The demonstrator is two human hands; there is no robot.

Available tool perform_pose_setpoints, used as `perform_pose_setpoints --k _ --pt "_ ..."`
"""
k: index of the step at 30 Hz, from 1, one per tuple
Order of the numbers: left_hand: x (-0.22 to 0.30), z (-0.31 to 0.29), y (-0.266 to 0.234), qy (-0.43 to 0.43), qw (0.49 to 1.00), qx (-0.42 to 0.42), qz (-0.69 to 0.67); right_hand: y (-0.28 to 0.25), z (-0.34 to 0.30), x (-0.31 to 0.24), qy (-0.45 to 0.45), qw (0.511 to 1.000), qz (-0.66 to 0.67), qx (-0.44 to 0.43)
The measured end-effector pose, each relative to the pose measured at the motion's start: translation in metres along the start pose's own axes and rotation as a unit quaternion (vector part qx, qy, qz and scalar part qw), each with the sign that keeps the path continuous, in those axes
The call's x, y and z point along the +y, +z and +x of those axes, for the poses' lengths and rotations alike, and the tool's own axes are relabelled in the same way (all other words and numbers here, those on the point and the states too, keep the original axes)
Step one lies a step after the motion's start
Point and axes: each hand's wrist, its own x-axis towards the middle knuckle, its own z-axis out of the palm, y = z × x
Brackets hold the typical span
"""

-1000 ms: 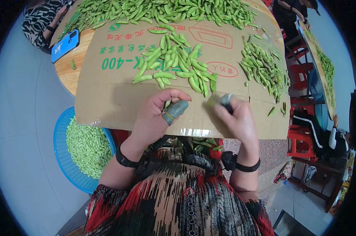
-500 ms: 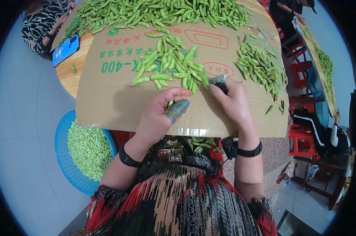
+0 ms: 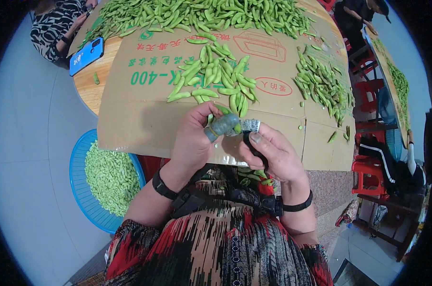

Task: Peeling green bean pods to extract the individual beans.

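My left hand (image 3: pixel 193 136) pinches a green soybean pod (image 3: pixel 237 128) between its fingers and thumb. A grey-green cover (image 3: pixel 221 126) wraps that thumb. Close against the pod is my right hand (image 3: pixel 280 155), closed on a narrow black handle-like thing (image 3: pixel 256 148) whose kind I cannot make out. A grey patterned wrap (image 3: pixel 250 125) sits at the right hand's fingertips, touching or nearly touching the left thumb cover. Just beyond both hands, a small heap of pods (image 3: pixel 216 71) lies on the flattened cardboard (image 3: pixel 144 119).
A large pod pile (image 3: pixel 197 16) covers the table's far side; darker pods (image 3: pixel 323 83) lie at right. A blue phone (image 3: pixel 86 56) rests at left. Below stands a blue basket (image 3: pixel 77 190) of shelled beans (image 3: pixel 110 178). Other people sit at far left and around another table at right.
My right hand has come down and left from the small heap to meet my left hand. A pod is now between them. The whole view has shifted slightly.
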Motion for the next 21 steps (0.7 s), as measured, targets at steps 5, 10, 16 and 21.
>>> perform_pose_setpoints --k 5,10,16,21 --pt "-0.007 0.0 -0.009 0.041 0.996 -0.015 0.079 0.006 0.003 0.004 -0.072 0.958 -0.269 0.069" --pt "0.003 -0.003 -0.008 -0.016 0.996 -0.088 0.028 0.004 0.005 0.015 -0.033 0.996 -0.056 0.055" --pt "0.005 -0.001 -0.026 -0.119 0.96 -0.225 -0.115 0.009 0.0 0.009 0.089 0.974 0.207 -0.037" --pt "0.01 -0.004 -0.002 -0.062 0.995 -0.072 0.041 0.012 0.006 0.018 -0.091 0.97 -0.18 0.132"
